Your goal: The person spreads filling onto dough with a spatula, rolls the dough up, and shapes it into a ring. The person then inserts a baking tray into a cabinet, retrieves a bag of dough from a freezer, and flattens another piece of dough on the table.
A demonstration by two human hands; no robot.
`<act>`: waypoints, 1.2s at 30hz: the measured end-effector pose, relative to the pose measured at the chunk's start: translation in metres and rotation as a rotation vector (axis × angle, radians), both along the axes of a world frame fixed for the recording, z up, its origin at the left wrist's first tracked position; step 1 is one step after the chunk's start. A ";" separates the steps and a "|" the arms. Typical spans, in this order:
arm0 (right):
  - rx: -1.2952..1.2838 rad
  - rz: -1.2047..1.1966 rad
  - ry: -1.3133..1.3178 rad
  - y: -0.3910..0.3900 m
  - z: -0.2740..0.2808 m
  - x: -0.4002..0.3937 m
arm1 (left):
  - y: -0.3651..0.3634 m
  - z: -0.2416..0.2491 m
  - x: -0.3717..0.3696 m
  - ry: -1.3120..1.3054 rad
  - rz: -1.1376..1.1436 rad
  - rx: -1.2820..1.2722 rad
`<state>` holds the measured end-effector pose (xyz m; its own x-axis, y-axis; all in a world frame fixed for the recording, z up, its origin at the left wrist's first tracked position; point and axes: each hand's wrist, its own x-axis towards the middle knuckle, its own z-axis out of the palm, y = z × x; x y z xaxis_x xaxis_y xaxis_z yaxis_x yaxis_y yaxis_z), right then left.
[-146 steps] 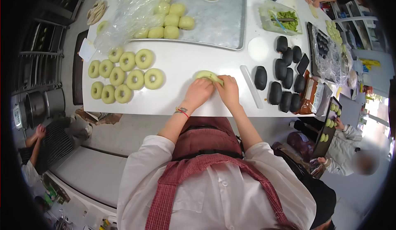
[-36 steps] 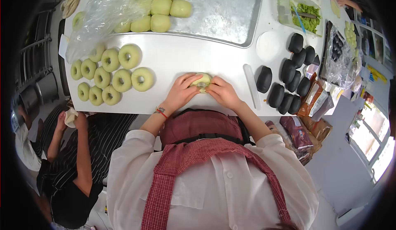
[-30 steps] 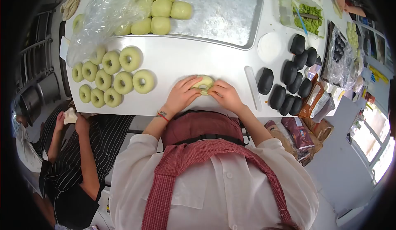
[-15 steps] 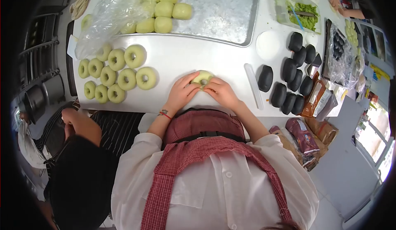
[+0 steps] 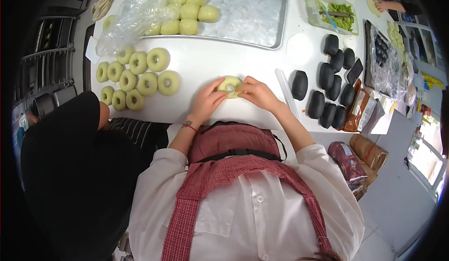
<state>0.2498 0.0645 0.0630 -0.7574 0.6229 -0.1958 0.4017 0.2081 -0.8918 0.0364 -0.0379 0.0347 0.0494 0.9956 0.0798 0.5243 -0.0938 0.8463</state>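
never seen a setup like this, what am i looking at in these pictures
There's no machine: a person works bare-handed, and the one camera, worn on their head, looks forward and down, so their apron fills the lower middle. The left hand and right hand hold a green dough ring between their fingers, just above the near edge of the white table. More rings lie to the left. Beyond are green dough balls on a metal tray, partly under clear plastic. Black oblong pieces lie to the right.
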 end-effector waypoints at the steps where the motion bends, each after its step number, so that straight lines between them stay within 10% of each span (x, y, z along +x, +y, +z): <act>1: 0.077 0.038 -0.002 0.003 -0.004 -0.002 | 0.000 -0.001 -0.001 0.002 0.000 0.002; 9: 0.341 0.104 0.025 0.014 -0.016 0.004 | 0.010 -0.003 0.001 0.108 0.019 0.049; 13: -0.151 -0.371 0.019 0.031 0.006 0.048 | 0.008 0.012 0.011 0.250 -0.022 0.135; 21: 0.288 -0.822 -0.241 0.128 -0.014 0.127 | 0.027 0.014 0.036 0.531 0.011 0.074; 25: 0.358 -0.634 -0.221 0.158 -0.045 0.127 | 0.035 0.028 0.013 -0.001 0.391 -0.042; 27: 0.192 -0.697 -0.245 0.163 -0.056 0.128 | 0.036 0.031 0.003 -0.892 0.630 -0.373; 36: 0.127 -0.284 -0.155 0.025 0.007 0.014 | 0.009 0.018 -0.007 -1.369 0.734 -0.371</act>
